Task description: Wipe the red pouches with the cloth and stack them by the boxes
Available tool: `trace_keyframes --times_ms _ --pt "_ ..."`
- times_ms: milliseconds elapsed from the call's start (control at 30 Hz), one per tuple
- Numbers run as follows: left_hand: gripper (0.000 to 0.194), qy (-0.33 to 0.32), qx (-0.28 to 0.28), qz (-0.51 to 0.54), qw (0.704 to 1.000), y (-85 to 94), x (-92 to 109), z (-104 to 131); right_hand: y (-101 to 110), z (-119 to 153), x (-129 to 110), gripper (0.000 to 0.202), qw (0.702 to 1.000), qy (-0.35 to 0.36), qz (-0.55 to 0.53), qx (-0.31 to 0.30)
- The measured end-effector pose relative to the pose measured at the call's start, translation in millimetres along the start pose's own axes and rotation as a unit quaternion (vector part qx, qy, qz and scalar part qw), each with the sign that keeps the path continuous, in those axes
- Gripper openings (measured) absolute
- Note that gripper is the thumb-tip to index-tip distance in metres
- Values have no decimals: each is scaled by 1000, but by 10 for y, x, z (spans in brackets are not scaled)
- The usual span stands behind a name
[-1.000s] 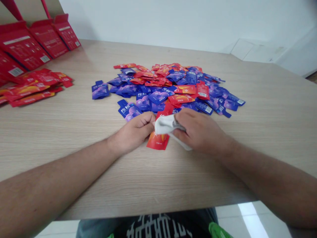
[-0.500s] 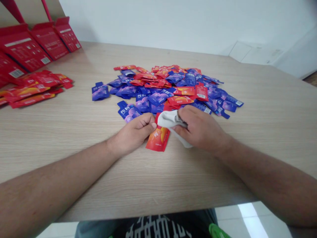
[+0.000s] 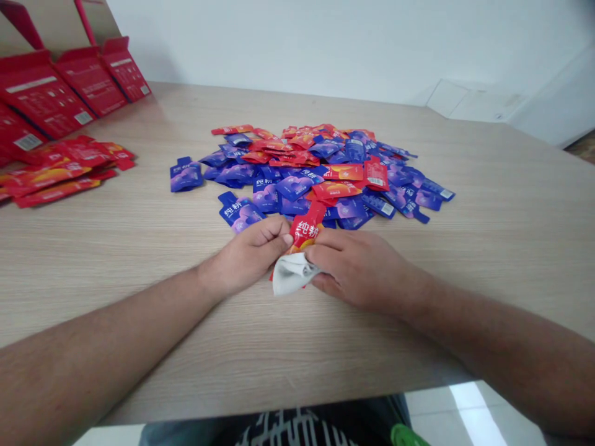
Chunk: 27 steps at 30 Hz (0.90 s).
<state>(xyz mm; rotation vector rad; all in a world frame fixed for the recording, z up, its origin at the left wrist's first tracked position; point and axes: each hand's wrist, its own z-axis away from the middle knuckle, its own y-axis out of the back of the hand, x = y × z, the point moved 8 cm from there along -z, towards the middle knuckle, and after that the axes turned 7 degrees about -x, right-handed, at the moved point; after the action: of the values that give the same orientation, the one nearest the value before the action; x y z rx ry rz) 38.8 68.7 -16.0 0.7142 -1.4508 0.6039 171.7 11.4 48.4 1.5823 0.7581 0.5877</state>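
A red and orange sachet with white lettering is gripped at its left edge by my left hand, thumb on top. My right hand is closed on a folded white cloth, which lies over the lower part of that sachet and hides most of it. The sachet's narrow top end points away from me, toward a loose heap of blue and purple sachets and red ones. One blue sachet lies just beyond my left hand.
Several red cardboard boxes with raised flaps stand at the back left. In front of them lies a pile of red sachets. The wooden table ends close to my body, and a white wall rises behind it.
My right hand has moved the cloth down and left, from the sachet's upper part to its lower end. The sachet's printed top now shows. My left hand keeps its hold.
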Motion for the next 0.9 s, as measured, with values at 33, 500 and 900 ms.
trace_keyframes --times_ms 33,500,900 --pt "29 1 0 0 1000 0 0 0 5 0 16 13 1000 -8 2 2" --pt "29 0 -3 -8 1000 8 9 -4 56 22 221 17 994 -100 -3 32" --pt "30 10 1 7 1000 2 -18 -7 99 42 366 22 987 -146 -2 64"
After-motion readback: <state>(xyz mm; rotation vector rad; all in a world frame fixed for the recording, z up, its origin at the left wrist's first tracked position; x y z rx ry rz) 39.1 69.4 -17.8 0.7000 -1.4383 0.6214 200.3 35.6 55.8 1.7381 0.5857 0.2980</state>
